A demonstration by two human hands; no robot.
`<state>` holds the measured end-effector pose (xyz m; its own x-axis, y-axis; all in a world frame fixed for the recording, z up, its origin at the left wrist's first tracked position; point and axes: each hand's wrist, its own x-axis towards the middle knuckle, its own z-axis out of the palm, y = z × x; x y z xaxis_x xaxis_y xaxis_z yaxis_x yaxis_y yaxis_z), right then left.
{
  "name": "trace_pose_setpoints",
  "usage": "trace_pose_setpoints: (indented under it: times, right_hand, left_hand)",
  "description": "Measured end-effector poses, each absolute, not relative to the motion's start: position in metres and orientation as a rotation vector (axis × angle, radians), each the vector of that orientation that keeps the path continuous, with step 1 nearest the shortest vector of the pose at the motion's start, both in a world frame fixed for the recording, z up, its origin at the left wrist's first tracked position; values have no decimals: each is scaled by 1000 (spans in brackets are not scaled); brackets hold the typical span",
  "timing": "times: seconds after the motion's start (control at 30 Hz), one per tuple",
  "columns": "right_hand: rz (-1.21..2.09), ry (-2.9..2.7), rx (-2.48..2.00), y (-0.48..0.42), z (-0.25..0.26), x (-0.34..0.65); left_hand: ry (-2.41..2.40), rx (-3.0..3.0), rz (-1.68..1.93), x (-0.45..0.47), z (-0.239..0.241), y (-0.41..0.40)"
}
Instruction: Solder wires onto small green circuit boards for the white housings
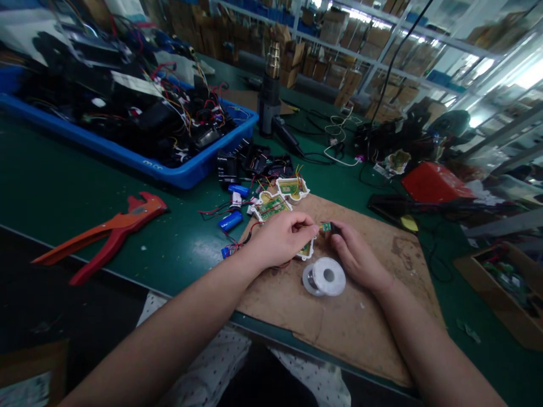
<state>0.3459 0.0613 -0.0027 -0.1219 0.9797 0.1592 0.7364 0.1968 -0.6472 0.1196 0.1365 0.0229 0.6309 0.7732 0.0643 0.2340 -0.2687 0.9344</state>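
Note:
My left hand (288, 234) pinches thin yellow wires that run to a small green circuit board (326, 226). My right hand (356, 251) closes around the board's other end, where a dark part shows at the fingertips. Partly under my left hand lies a white plastic housing (309, 250) with a circuit board inside. Two more such housings, one nearer (271, 207) and one farther (292, 188), rest just beyond my left hand. A white spool of solder wire (328, 276) sits below both hands on the brown cardboard (360, 316).
Blue cylindrical cells (230, 221) with red and black wires lie left of the cardboard. Orange-red cutters (114, 229) are farther left. Behind them a blue tray (186, 175) holds black parts and wires. A heat gun (270, 96) stands upright at the back. A cardboard box (500, 282) is at right.

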Motion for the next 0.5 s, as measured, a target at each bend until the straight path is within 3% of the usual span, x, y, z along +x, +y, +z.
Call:
trace_pose_setpoints:
  times: [0.5]
  right_hand:
    - [519,-1929,-1555,66,0,347]
  left_hand:
    - [820,1767,673,120,22,137]
